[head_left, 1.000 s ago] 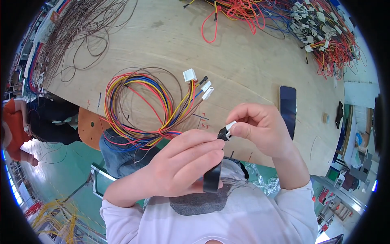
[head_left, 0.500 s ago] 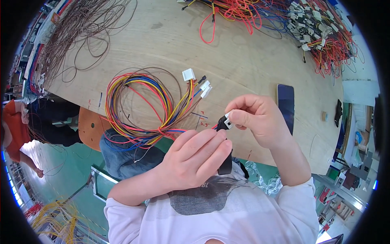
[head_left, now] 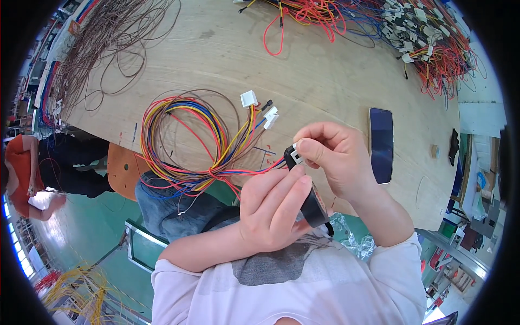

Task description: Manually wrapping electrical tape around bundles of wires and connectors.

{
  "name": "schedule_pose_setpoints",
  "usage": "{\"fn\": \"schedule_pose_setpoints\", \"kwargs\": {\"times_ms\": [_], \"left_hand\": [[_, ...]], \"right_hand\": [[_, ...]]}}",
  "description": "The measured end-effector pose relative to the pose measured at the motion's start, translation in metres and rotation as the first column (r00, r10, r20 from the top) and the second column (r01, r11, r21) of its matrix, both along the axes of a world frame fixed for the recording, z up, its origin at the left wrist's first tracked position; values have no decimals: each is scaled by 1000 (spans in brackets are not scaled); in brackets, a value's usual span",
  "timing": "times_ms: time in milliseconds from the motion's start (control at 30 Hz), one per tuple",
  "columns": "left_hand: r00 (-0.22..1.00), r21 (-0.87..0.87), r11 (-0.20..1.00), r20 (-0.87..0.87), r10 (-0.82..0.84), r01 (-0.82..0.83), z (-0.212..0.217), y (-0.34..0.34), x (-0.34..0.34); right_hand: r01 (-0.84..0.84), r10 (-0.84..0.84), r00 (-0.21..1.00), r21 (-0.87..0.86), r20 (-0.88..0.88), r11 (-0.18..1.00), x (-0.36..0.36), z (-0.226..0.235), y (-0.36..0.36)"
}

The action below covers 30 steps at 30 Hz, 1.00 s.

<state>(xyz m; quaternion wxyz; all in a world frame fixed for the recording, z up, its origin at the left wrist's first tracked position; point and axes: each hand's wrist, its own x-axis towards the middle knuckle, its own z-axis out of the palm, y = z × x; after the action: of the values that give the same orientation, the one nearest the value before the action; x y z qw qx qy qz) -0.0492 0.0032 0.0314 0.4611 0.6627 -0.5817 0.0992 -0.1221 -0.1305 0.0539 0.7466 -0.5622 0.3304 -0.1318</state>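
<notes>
The right hand (head_left: 341,160) pinches a small white connector (head_left: 296,154) between thumb and forefinger, and the left hand (head_left: 273,208), which a moment ago covered the black tape roll (head_left: 313,208), has slid down so the roll shows at its 3 o'clock, fingers curled on it; the two hands have drawn slightly closer to the body, so the wrapping at the connector end seems to be advancing. The coiled coloured wire harness (head_left: 189,141) lies on the worktop (head_left: 325,81) at 10 o'clock from the hands, its strands running to the connector; a dark phone (head_left: 381,142) rests at 3 o'clock.

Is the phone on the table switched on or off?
Looks off: the phone lies flat on the wooden table with a dark, blank screen.
</notes>
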Motion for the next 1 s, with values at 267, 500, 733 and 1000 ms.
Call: {"fn": "schedule_pose_setpoints", "kwargs": {"times_ms": [267, 500, 733, 1000], "left_hand": [[998, 18, 998, -4, -60, 60, -8, 3, 2], [987, 114, 993, 160, -13, -5, -21, 6, 2], [802, 209, 977, -590, 95, 38, -3, -1, 24], [326, 191, 923, -942, 78, 334, -2, -5, 50]], "right_hand": [[-1, 2, 1000, 36, -8, 999, -2, -6, 7], [-71, 70, 997, -29, -37, 997, -2, 4, 4], [-87, 85, 996, -157, -20, 984, 3, 20, 8], [-116, 141, 985, -230, 96, 966, 12, 20, 11]]}}
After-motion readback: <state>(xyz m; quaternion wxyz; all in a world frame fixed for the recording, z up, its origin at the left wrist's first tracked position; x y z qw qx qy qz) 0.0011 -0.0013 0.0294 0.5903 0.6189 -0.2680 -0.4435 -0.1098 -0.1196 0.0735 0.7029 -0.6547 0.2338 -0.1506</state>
